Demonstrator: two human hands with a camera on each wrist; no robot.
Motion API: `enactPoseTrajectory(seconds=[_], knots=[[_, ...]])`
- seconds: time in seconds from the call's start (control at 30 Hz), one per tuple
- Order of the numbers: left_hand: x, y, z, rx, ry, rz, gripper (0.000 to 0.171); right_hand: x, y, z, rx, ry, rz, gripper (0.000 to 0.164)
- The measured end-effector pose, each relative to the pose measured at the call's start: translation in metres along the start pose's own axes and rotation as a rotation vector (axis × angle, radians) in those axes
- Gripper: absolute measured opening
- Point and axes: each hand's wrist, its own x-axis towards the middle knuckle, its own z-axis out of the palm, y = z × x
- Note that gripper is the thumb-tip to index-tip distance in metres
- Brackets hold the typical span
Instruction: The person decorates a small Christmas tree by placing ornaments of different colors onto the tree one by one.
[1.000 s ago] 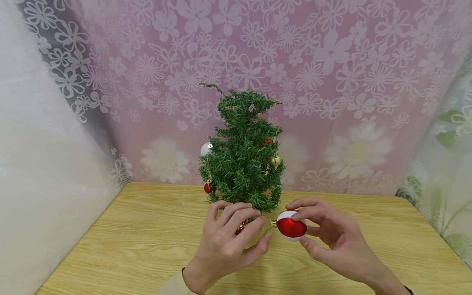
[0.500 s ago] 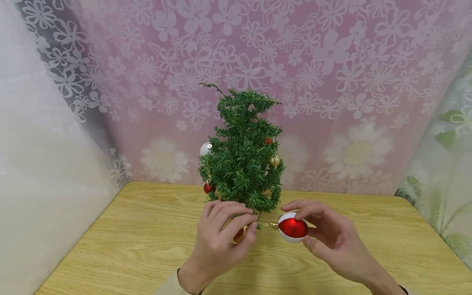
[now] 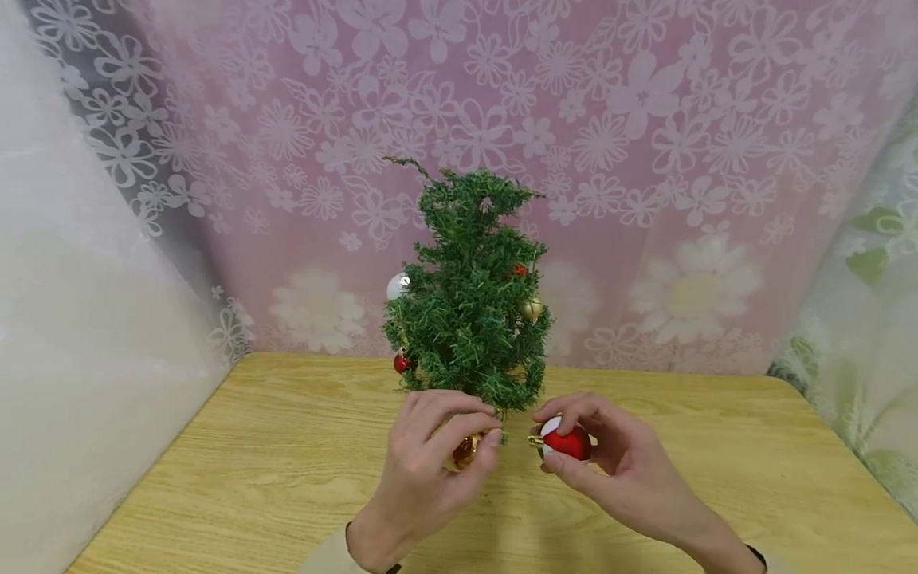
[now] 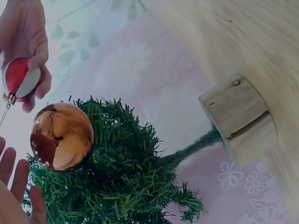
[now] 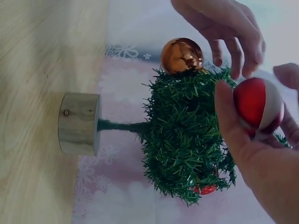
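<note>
My right hand holds a red-and-white Christmas bauble between thumb and fingers, its gold cap facing left. A thin gold hanging string runs from that cap toward my left hand, whose thumb and index fingertips pinch its end. In front of both hands stands a small artificial Christmas tree. A shiny copper-coloured bauble hangs on its near side, partly hidden behind the left fingers in the head view. The right wrist view shows the red-and-white bauble cupped by the thumb.
On the tree hang a white bauble, a small red bauble and a gold one. A round wooden base carries the trunk on the wood-grain table. Flowered pink curtain closes off the back.
The left fingertips have drawn together on the string and shifted slightly left. My right hand has moved a little left, with its fingers further round the red-and-white bauble.
</note>
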Motion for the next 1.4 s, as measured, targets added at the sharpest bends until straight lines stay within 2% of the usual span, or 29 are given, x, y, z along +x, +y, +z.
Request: enactPoseTrajectory(seconds=[0.13,0.27,0.43,0.63,1.07,1.4], knots=[[0.000,0.001,0.001,-0.005,-0.028,0.003,0.015,0.003,0.000,0.006,-0.171,0.055,-0.021,0.030],[-0.001,0.002,0.002,-0.011,-0.054,-0.014,0.016,0.004,0.002,0.010,-0.289,0.058,-0.087,0.034],[-0.002,0.002,0.003,-0.007,-0.059,-0.018,0.018,0.007,0.003,0.015,-0.381,0.047,-0.156,0.037],[-0.003,0.002,0.002,-0.015,-0.067,-0.022,0.018,0.006,0.005,0.018,-0.392,0.079,-0.164,0.038],[-0.004,0.002,0.001,-0.029,-0.092,-0.010,0.014,0.006,0.006,0.022,-0.429,0.099,-0.189,0.037],[-0.004,0.003,0.002,-0.040,-0.110,-0.028,0.017,0.006,0.005,0.023,-0.439,0.106,-0.191,0.038]])
